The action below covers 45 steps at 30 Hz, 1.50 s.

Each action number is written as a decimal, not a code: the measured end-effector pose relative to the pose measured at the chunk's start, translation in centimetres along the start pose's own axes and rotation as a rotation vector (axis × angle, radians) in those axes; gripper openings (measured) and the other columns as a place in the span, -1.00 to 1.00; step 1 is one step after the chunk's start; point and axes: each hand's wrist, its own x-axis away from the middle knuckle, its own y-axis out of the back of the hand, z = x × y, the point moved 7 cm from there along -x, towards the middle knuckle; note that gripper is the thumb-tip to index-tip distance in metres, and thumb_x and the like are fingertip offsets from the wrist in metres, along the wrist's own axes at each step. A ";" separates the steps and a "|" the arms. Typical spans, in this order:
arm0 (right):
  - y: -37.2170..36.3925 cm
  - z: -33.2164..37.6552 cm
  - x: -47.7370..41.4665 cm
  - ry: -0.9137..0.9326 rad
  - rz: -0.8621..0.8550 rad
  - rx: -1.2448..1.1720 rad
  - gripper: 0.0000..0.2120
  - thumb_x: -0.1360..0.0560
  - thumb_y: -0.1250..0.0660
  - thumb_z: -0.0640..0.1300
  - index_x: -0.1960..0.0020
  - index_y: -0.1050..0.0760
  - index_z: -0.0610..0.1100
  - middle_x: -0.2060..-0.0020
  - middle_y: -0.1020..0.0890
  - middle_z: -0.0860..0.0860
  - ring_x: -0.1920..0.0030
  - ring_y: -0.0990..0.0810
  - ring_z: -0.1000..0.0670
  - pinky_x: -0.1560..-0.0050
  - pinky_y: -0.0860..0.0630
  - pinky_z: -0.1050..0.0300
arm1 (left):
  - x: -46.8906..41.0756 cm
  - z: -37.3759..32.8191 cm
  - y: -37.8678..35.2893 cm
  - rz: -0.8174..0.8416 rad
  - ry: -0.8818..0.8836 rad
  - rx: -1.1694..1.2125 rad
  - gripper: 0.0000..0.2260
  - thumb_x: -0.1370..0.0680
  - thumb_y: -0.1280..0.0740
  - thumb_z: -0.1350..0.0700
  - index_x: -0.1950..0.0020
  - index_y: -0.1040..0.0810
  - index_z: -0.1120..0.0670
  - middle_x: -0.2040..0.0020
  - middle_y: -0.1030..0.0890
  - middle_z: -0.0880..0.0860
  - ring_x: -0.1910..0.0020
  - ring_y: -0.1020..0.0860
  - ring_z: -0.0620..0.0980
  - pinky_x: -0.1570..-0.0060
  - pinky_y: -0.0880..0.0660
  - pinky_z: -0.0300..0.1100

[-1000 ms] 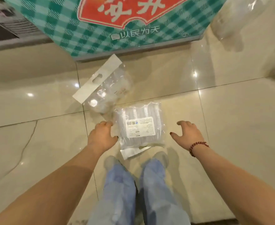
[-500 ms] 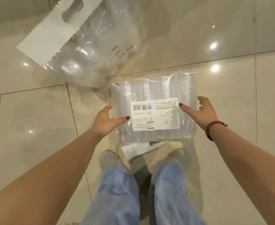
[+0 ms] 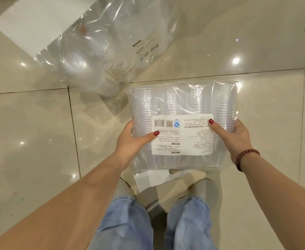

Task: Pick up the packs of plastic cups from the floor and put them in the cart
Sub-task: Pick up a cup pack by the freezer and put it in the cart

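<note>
- The left hand (image 3: 130,141) is gripping the left edge of the flat clear plastic pack of stacked transparent cups (image 3: 182,129): its thumb, with a red-painted nail, is pressing on the top face at the edge of the pack's white printed label (image 3: 182,135), while the other fingers are curling under the pack, out of sight.
- The right hand (image 3: 232,136) is gripping the pack's right edge in the same way, with the thumb lying across the top right corner of the label and the fingers wrapping around the side and underneath.
- Both hands are closing firmly enough to dent the wrapping; whether the pack is resting on the glossy beige tiled floor (image 3: 31,132) or is raised just off it I cannot tell.
- Two packs of cups are showing: the one in the hands, and a second, larger clear bag of cups with a white header strip (image 3: 86,51), which is lying on the floor toward the upper left.
- The near corner of the second bag is coming close to the held pack's upper left corner; I cannot tell if they are touching.
- Inside the held pack, about four rows of nested cups are lying side by side.
- A dark red beaded bracelet (image 3: 245,156) is sitting on the right wrist.
- Two legs in light blue jeans (image 3: 130,222) are standing directly below the pack, whose white bottom flap is hanging over the feet.
</note>
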 end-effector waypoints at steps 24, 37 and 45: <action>10.2 27.1 30.1 0.216 0.072 -0.050 0.10 -0.08 -0.62 0.32 -0.47 -0.33 -0.10 -0.36 -0.52 -0.03 -0.33 -0.51 -0.01 -0.36 -0.44 -0.06 | 31.2 -21.3 12.1 -0.075 -0.247 0.114 -0.31 -0.44 -0.51 0.03 -0.50 -0.30 -0.12 -0.36 -0.46 0.09 -0.33 -0.45 0.00 0.15 -0.47 -0.21; 4.4 51.6 53.9 0.668 0.173 -0.010 -0.43 -0.29 -0.55 0.21 -0.21 -0.52 0.03 -0.07 -0.66 0.12 -0.12 -0.61 0.08 -0.17 -0.50 0.06 | 55.2 -34.2 33.7 -0.349 -0.636 0.156 -0.42 -0.34 -0.58 -0.02 -0.32 -0.51 -0.07 -0.07 -0.67 -0.05 -0.07 -0.64 -0.03 0.02 -0.61 -0.01; -3.6 61.5 64.1 0.907 0.308 0.009 -0.56 -0.33 -0.53 0.20 -0.12 -0.54 0.06 0.01 -0.69 0.11 -0.02 -0.66 0.09 -0.04 -0.56 0.07 | 65.4 -36.3 45.5 -0.560 -0.792 0.256 -0.52 -0.35 -0.57 0.01 -0.22 -0.54 -0.15 -0.02 -0.69 -0.11 -0.02 -0.64 -0.11 0.12 -0.55 -0.14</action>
